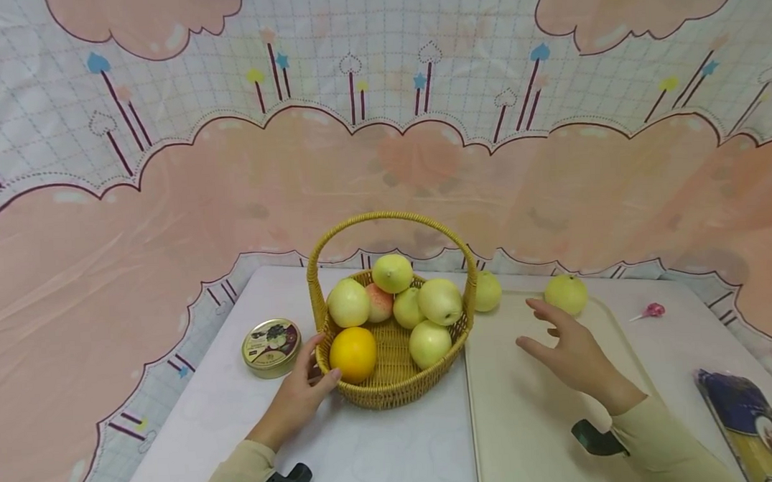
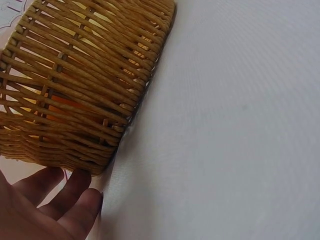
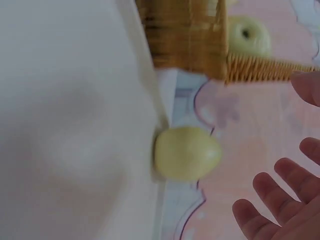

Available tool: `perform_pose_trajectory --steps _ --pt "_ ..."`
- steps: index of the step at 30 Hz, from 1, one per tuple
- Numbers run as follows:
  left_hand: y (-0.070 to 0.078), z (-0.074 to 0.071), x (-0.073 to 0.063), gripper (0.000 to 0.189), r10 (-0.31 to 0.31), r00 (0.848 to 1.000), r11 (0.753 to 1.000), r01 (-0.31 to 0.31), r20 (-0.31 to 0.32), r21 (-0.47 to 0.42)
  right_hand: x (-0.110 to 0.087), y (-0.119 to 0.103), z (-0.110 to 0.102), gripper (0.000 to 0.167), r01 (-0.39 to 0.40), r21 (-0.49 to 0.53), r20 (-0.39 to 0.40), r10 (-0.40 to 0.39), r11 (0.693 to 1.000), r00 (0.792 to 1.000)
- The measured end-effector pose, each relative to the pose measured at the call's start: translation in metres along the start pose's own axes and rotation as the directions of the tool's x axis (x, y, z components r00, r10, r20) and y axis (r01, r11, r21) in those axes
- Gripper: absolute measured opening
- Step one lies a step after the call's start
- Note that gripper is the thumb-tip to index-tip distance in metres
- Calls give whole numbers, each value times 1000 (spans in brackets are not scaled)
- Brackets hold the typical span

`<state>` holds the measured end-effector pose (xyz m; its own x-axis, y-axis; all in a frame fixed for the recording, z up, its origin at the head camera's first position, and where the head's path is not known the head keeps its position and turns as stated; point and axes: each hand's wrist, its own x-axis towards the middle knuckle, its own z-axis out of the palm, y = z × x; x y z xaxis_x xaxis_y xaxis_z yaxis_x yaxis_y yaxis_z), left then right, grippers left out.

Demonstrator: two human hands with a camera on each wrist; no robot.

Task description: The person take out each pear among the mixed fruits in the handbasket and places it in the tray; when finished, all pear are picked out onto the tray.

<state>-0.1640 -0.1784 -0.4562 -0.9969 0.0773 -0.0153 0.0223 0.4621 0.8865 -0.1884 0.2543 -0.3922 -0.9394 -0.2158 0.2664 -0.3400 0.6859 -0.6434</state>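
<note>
A wicker basket (image 1: 393, 397) with a tall handle stands on the table, holding an orange (image 1: 353, 354), a reddish peach-like fruit (image 1: 379, 303) and several round yellow-green fruits (image 1: 431, 344). At its left side my left hand (image 1: 300, 388) grips the rim, thumb near the orange; the left wrist view shows its fingers against the outer weave (image 2: 80, 100). Above the cream tray (image 1: 507, 423) hangs my right hand (image 1: 575, 355), fingers spread and holding nothing. Closest to it is a yellow-green fruit (image 1: 566, 294) at the tray's far edge. Another such fruit (image 1: 488, 292) sits beside the basket.
A round gold tin (image 1: 271, 348) lies left of the basket, close to my left hand. On the right are a wrapped lollipop (image 1: 653, 310) and a blue and yellow packet (image 1: 749, 419). A patterned cloth (image 1: 383, 176) hangs behind the table.
</note>
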Motion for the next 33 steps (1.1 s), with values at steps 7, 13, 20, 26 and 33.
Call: perform_pose_trajectory --steps 7,13,20,26,33 --pt "-1 -2 1 71 -1 1000 1000 1 -5 7 -3 -31 23 62 171 74 -36 -169 982 985" --pt "-2 -2 1 71 -2 1000 1000 2 -7 6 4 -51 40 64 233 141 -6 -234 962 972" --pt "-1 0 0 72 -8 1000 1000 8 -6 7 12 -68 55 65 247 207 29 -259 947 966" --pt "0 0 -1 71 1 1000 1000 -1 -4 -1 20 -79 64 61 224 224 18 -234 948 972" --pt "0 1 -1 72 9 1000 1000 -9 -3 -4 33 -84 71 69 165 246 1 -170 955 985"
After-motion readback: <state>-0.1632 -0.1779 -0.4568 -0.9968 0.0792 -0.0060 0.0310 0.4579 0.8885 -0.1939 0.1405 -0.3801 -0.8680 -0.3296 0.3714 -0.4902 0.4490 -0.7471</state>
